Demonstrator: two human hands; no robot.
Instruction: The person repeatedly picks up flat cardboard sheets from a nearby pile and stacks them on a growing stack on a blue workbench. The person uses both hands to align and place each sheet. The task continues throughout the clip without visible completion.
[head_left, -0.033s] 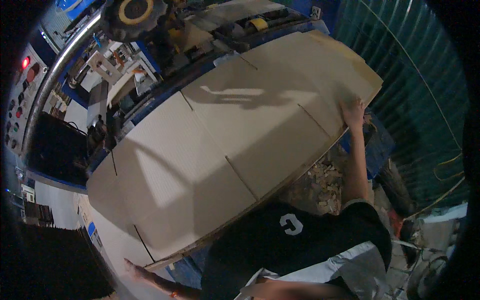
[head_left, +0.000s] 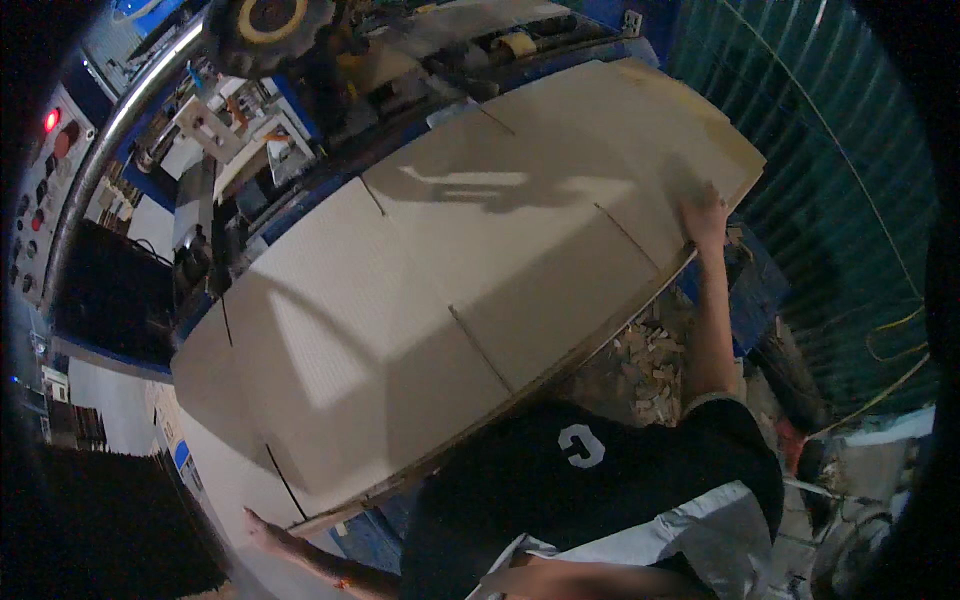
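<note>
A large pale board [head_left: 520, 290] with curved long sides and several narrow dark slots lies tilted across the middle of the head view. My right hand [head_left: 707, 218] is laid over its near edge toward the right end, thumb apart from the fingers, so it is open on the top face. At the board's near-left corner is my left hand [head_left: 268, 533], close against the edge. One digit of it points outward; its other fingers are hidden, so its grip does not show. Shadows cross the board's face.
A dark machine [head_left: 390, 85] with rollers runs along the far side. A control panel [head_left: 42, 215] with a lit red lamp stands at the left, by a curved metal tube [head_left: 90, 160]. Wood scraps [head_left: 650, 370] lie below. Green corrugated sheeting [head_left: 840, 190] borders the right.
The board has shifted slightly up and left in the view. My left hand has moved a little the same way, and fingers of my right hand lie slightly farther forward.
</note>
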